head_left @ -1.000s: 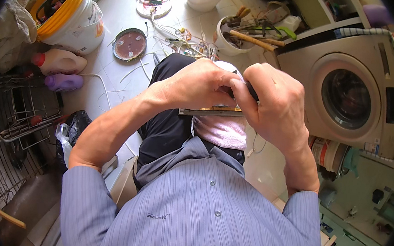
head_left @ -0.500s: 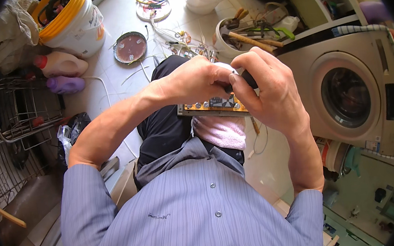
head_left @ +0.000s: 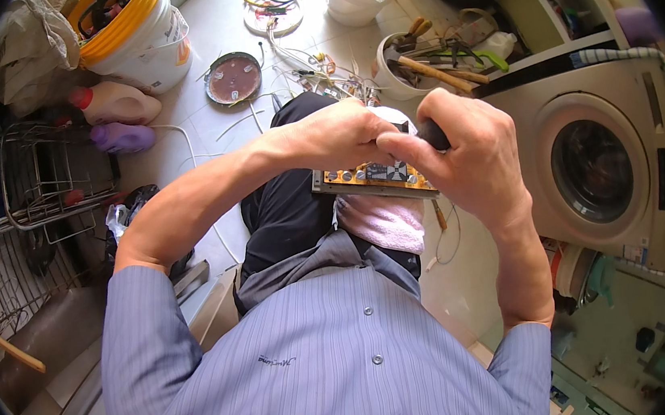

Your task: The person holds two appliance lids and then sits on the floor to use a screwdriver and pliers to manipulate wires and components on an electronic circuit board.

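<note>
On my head view, the right hand (head_left: 464,149) is wrapped around a dark handle (head_left: 433,134), its thumb stretched toward the left hand (head_left: 341,138). That left hand is bent over the far edge of the circuit board (head_left: 382,175); its fingertips are hidden from me, so I cannot tell whether it grips anything. I see the board lying on a pink towel (head_left: 383,222) over the lap. Beyond the knees I make out a round dish (head_left: 232,79) and loose wires on the floor; a washing machine (head_left: 534,158) stands at right.
</note>
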The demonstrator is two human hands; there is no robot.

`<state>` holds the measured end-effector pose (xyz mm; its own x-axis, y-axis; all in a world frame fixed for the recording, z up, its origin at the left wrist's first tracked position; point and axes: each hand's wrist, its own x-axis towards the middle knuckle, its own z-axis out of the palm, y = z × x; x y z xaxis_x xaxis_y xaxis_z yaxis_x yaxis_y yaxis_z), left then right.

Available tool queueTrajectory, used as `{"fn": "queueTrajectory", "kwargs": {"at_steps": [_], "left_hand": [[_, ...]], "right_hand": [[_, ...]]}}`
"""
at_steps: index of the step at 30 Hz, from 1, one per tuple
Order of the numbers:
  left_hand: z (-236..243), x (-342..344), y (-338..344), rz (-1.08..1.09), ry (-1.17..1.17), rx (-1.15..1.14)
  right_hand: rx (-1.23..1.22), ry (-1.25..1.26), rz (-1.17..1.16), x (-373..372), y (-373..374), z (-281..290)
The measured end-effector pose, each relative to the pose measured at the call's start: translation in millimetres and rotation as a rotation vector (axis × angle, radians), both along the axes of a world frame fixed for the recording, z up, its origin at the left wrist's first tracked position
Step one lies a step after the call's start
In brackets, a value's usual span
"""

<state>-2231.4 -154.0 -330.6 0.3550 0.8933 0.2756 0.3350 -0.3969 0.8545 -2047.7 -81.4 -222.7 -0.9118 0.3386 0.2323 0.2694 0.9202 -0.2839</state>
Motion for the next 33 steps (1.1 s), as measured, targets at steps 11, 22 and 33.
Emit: {"fn": "queueTrajectory", "kwargs": {"at_steps": [11,22,33], "left_hand": [[-11.1,8.7,-0.7,0.098,-0.021,0.091],[-19.1,8.5,1.6,0.076,0.085,0.064],[-17.7,3.8,1.1,0.016,0.162,0.003]], "right_hand": [[-0.053,-0.024,-0.005,2.6,-5.4,2.2],[0.048,-0.057,-0.009,2.7,1.1,2.7],[-0.224,0.022,0.098,0.6,8.9,8.2]]}}
